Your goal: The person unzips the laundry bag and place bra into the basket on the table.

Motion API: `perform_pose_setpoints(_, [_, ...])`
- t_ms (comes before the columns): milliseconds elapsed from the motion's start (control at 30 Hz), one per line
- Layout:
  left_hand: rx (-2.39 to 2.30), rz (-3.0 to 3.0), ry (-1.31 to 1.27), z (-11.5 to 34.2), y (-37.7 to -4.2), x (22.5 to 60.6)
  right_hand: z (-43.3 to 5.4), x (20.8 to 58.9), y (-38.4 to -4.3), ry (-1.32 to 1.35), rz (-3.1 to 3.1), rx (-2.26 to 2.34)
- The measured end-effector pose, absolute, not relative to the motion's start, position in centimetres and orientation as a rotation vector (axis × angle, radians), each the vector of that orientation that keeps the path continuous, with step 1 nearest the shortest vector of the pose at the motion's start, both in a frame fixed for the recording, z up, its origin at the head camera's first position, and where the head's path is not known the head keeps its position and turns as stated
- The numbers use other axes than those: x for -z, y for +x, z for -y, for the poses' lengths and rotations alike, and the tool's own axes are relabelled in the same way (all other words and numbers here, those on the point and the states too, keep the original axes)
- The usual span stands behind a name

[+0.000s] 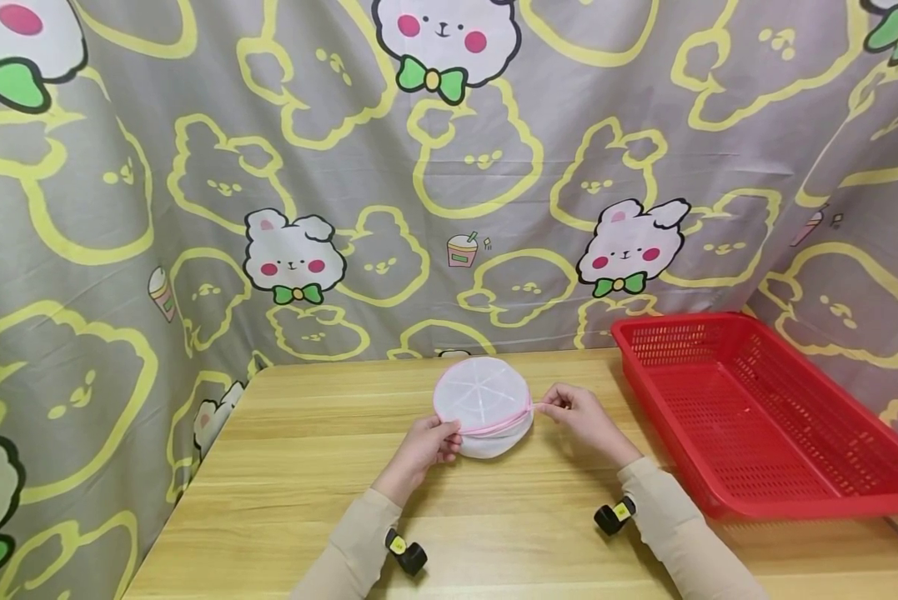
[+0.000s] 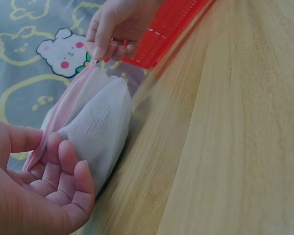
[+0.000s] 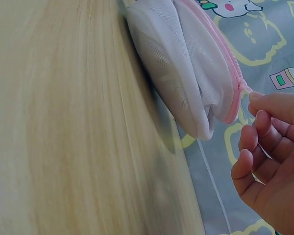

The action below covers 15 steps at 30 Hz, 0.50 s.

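A round white mesh pouch (image 1: 483, 407) with a pink zip band sits on the wooden table (image 1: 298, 475), near its far edge. My left hand (image 1: 428, 444) grips the pouch's left side at the pink band, fingers curled under the mesh (image 2: 95, 127). My right hand (image 1: 573, 408) pinches the zip pull at the pouch's right side. In the right wrist view the pouch (image 3: 186, 68) bulges, its pink zip (image 3: 225, 54) runs closed up to the pull between my fingertips (image 3: 255, 100).
A red perforated plastic basket (image 1: 756, 408) lies on the table's right side, close to my right hand. A grey curtain (image 1: 193, 208) with bear prints hangs behind and around the table. Bare wood lies in front of the pouch.
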<state>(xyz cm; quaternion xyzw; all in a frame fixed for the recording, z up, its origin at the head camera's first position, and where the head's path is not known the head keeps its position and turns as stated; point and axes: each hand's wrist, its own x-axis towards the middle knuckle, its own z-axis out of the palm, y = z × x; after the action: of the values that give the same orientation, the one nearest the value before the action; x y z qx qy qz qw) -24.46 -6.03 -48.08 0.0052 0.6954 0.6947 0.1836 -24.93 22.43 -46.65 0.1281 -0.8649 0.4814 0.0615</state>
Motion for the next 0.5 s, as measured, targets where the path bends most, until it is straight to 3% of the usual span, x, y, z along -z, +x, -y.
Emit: perform_pose_setpoints(500, [-1.936, -1.980, 0.029, 6.21, -24.60, 47.94, -22.82, 46.48, -25.09, 0.348, 2.600, -1.451])
